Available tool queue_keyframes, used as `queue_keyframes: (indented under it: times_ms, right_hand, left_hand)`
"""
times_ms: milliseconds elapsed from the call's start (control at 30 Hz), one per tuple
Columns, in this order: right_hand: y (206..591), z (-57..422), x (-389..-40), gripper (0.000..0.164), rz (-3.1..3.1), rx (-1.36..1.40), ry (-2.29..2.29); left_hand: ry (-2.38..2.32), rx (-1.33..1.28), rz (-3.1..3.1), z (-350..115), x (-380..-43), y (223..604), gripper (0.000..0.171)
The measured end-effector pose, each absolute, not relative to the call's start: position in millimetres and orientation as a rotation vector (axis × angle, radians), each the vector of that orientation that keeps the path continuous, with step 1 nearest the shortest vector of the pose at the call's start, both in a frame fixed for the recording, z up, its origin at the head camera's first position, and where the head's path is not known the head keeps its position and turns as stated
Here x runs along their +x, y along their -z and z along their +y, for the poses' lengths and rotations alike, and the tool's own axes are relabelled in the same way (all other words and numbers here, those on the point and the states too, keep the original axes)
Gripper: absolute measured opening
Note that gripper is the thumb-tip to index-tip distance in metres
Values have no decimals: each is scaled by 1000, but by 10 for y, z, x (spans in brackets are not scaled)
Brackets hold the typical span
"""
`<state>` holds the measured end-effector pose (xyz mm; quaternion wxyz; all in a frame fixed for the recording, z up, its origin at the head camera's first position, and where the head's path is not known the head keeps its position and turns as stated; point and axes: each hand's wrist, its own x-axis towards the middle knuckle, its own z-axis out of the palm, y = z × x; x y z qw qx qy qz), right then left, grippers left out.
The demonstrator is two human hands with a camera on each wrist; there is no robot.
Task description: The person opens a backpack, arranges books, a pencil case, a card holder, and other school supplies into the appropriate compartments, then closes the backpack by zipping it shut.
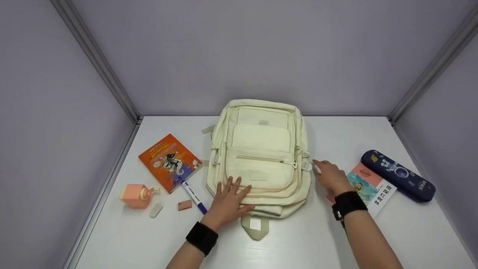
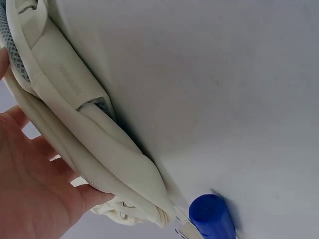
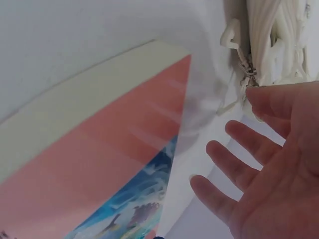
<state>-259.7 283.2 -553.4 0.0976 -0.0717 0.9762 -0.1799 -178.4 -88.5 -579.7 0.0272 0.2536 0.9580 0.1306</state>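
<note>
A cream backpack (image 1: 261, 142) lies front side up on the white table. My left hand (image 1: 229, 201) rests on its lower left part, fingers spread over the fabric; in the left wrist view the left hand (image 2: 45, 179) lies along the bag's edge. At the bag's right side is my right hand (image 1: 330, 175). Up close, the right hand (image 3: 279, 149) has thumb and index finger together at a cord-like zipper pull (image 3: 247, 72), pinching its end, while the other fingers stretch out. A pink-and-blue book (image 1: 364, 188) lies partly under the right wrist.
A navy pencil case (image 1: 397, 175) touches the book at the right. Left of the bag lie an orange book (image 1: 170, 162), a blue-capped marker (image 1: 194, 196), a pink eraser (image 1: 185, 205), a whitish eraser (image 1: 156, 210) and an orange pump-shaped object (image 1: 136, 196). Grey walls enclose the table.
</note>
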Motion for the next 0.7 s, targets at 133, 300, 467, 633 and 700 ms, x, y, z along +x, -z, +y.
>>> queue_keyframes:
  times_ms: [133,300,467,633,700]
  right_hand:
    - [5579,2813,-2629,48,2878,-198,494]
    - [5646,2787,-2661,38,2957,-188,506]
    - [5714,2753,-2672,26,3044,-191,531]
    - [5733,2745,-2669,17,3039,-159,502]
    - [5708,2746,-2675,16,3013,-143,526]
  left_hand:
    - [-358,792,2964,-894,-1810,5848,81]
    - [-311,818,2997,-909,-1818,5894,85]
    - [-274,830,3022,-918,-1805,5892,82]
    - [-278,814,3015,-927,-1802,5920,82]
    - [-269,794,3019,-928,-1806,5931,83]
